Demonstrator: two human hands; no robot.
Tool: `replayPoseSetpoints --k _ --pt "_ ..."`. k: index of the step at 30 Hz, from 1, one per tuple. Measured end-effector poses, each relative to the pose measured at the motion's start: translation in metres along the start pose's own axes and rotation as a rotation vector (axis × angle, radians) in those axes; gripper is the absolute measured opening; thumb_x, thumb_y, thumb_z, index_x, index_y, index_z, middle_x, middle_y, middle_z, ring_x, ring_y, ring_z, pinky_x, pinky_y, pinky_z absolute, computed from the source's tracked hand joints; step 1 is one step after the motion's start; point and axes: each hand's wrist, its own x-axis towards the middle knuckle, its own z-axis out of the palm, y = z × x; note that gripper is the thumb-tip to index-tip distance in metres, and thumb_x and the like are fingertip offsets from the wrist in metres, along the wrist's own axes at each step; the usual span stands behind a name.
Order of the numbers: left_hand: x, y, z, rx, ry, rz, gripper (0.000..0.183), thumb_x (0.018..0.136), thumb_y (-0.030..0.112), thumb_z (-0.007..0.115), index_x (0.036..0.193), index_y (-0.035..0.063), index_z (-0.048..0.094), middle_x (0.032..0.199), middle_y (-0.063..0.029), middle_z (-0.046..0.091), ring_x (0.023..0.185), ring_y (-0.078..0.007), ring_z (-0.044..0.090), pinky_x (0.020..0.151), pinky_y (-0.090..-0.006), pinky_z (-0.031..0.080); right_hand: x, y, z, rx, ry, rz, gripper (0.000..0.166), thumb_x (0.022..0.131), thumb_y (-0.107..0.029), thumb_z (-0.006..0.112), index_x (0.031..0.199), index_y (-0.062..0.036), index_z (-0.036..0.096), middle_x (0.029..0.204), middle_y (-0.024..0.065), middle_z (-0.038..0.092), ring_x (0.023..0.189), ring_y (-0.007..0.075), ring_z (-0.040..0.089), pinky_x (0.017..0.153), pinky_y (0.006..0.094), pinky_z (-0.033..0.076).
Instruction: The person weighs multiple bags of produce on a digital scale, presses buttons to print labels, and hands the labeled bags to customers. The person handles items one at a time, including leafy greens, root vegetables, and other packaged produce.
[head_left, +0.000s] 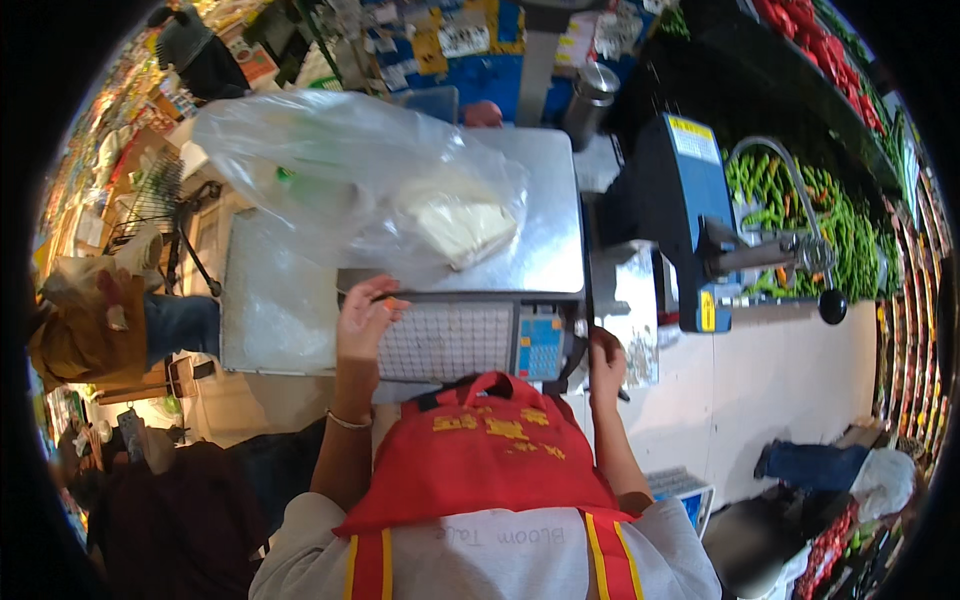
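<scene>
A clear plastic bag (322, 180) with a pale, whitish block (469, 225) inside lies on the metal pan (551, 225) of a weighing scale and hangs over its left side. My left hand (367, 319) is over the left end of the scale's key panel (446, 337), fingers apart and slightly curled, with a small orange spot at a fingertip. At the scale's right side, by the blue keypad (540, 345), is my right hand (606, 360); its fingertips are partly hidden against the dark edge, so its hold is unclear.
Right of the scale stands a blue device (701, 217) with a metal lever and black knob (832, 306). Green chili peppers (840, 217) lie beyond it. A metal canister (592, 94) stands behind the scale. Several people are around, one at the left (97, 322). A white tray-like surface (277, 315) adjoins the scale.
</scene>
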Motion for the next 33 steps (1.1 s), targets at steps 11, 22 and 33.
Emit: replayPoseSetpoints --k 11,22,33 --pt "-0.009 -0.008 0.007 -0.096 0.077 -0.070 0.023 0.084 0.007 0.048 0.106 0.0002 0.049 0.100 -0.0083 0.054 0.083 -0.0114 0.051 0.078 -0.0236 0.041 -0.039 0.031 0.016 0.036 -0.311 0.106 0.070 0.067 -0.003 0.071 0.126 0.0001 0.033 0.114 0.0121 0.048 0.104 0.0183 0.047 0.088 0.0280 0.038" --pt "-0.020 -0.011 0.000 -0.083 0.110 -0.107 0.022 0.084 0.007 0.048 0.104 0.0004 0.050 0.098 -0.0071 0.055 0.082 -0.0113 0.052 0.078 -0.0233 0.041 -0.038 0.041 0.030 -0.055 -0.193 -0.012 0.076 0.063 -0.009 0.075 0.121 0.0040 0.030 0.111 0.0164 0.046 0.102 0.0219 0.046 0.089 0.0296 0.036" --pt "-0.022 -0.010 0.002 0.003 0.096 -0.084 0.025 0.085 0.008 0.046 0.110 0.0035 0.048 0.105 -0.0062 0.053 0.085 -0.0093 0.051 0.079 -0.0205 0.041 -0.040 0.030 0.036 -0.006 -0.197 0.031 0.074 0.063 -0.008 0.074 0.120 0.0006 0.028 0.111 0.0150 0.044 0.102 0.0209 0.045 0.088 0.0296 0.036"
